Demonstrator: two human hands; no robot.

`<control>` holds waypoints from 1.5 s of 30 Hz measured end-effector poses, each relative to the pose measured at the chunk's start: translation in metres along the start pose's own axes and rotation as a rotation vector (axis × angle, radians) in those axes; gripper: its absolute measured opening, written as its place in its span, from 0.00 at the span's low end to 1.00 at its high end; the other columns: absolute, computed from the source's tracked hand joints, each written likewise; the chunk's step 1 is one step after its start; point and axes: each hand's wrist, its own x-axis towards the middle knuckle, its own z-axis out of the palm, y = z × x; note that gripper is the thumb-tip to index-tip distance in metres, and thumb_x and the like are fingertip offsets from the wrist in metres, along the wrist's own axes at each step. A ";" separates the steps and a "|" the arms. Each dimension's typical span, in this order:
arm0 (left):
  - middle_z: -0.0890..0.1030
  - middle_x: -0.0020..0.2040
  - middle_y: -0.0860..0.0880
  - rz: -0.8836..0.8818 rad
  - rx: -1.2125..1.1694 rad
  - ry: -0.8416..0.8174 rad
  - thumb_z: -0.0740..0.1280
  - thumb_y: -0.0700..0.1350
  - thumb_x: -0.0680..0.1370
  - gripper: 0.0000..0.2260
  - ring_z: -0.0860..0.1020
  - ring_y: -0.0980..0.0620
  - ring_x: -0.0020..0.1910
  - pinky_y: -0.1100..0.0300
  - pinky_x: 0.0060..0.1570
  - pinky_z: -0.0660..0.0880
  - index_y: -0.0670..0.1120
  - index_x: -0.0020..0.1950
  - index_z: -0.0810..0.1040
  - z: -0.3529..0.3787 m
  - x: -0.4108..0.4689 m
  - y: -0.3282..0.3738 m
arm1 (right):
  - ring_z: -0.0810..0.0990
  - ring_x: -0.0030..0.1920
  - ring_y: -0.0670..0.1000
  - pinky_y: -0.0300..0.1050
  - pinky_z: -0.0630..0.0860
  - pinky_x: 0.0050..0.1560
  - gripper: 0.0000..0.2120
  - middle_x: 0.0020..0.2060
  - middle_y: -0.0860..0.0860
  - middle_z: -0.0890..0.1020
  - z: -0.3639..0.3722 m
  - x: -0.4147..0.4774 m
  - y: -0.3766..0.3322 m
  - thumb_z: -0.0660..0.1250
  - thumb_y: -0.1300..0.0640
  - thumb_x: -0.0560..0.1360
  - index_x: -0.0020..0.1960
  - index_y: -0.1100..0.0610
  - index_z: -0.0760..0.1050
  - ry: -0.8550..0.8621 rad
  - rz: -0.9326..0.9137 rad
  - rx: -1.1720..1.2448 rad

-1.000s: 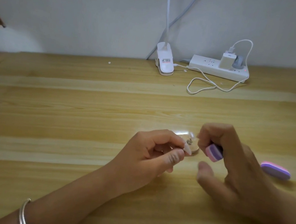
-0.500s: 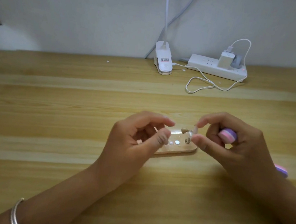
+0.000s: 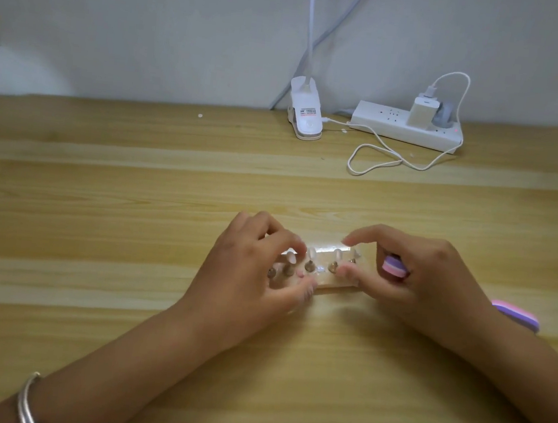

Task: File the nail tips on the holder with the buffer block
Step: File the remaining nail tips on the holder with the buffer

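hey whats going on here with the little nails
A clear holder of nail tips sits on the table between a person's hands. The left hand grips its left end. The right hand holds a pink-purple buffer block in curled fingers, thumb and forefinger at the holder's right end. No filing is under way. A second buffer lies to the right.
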 end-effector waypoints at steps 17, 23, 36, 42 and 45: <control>0.76 0.54 0.56 0.112 -0.052 0.130 0.70 0.60 0.71 0.22 0.70 0.52 0.52 0.62 0.57 0.66 0.51 0.61 0.81 -0.001 0.001 0.005 | 0.64 0.27 0.45 0.33 0.64 0.31 0.10 0.24 0.54 0.67 -0.020 -0.003 -0.007 0.81 0.46 0.66 0.44 0.48 0.85 0.133 0.149 0.433; 0.81 0.45 0.54 0.282 -0.230 0.163 0.71 0.47 0.76 0.05 0.74 0.49 0.44 0.62 0.46 0.67 0.49 0.50 0.85 0.000 0.000 0.013 | 0.63 0.26 0.42 0.32 0.65 0.32 0.08 0.24 0.47 0.66 -0.006 -0.013 -0.028 0.76 0.52 0.68 0.47 0.50 0.83 0.078 0.019 0.380; 0.83 0.44 0.60 0.229 -0.372 0.196 0.68 0.45 0.77 0.05 0.75 0.52 0.43 0.63 0.38 0.72 0.54 0.46 0.82 0.002 0.000 0.011 | 0.68 0.33 0.44 0.35 0.64 0.33 0.10 0.35 0.49 0.70 -0.013 -0.008 -0.006 0.51 0.45 0.71 0.49 0.46 0.65 0.042 0.214 0.237; 0.81 0.43 0.62 0.238 -0.368 0.186 0.67 0.44 0.78 0.05 0.74 0.53 0.41 0.63 0.37 0.70 0.53 0.47 0.81 0.005 0.002 0.008 | 0.74 0.50 0.39 0.27 0.66 0.54 0.10 0.49 0.44 0.75 -0.006 -0.005 0.002 0.63 0.58 0.77 0.57 0.47 0.71 0.221 0.113 0.079; 0.81 0.44 0.61 0.253 -0.369 0.180 0.69 0.40 0.78 0.07 0.74 0.52 0.41 0.64 0.40 0.68 0.52 0.48 0.81 0.007 0.002 0.007 | 0.74 0.59 0.50 0.36 0.64 0.64 0.13 0.52 0.51 0.78 -0.002 -0.006 -0.004 0.67 0.63 0.77 0.61 0.54 0.78 0.356 -0.033 -0.057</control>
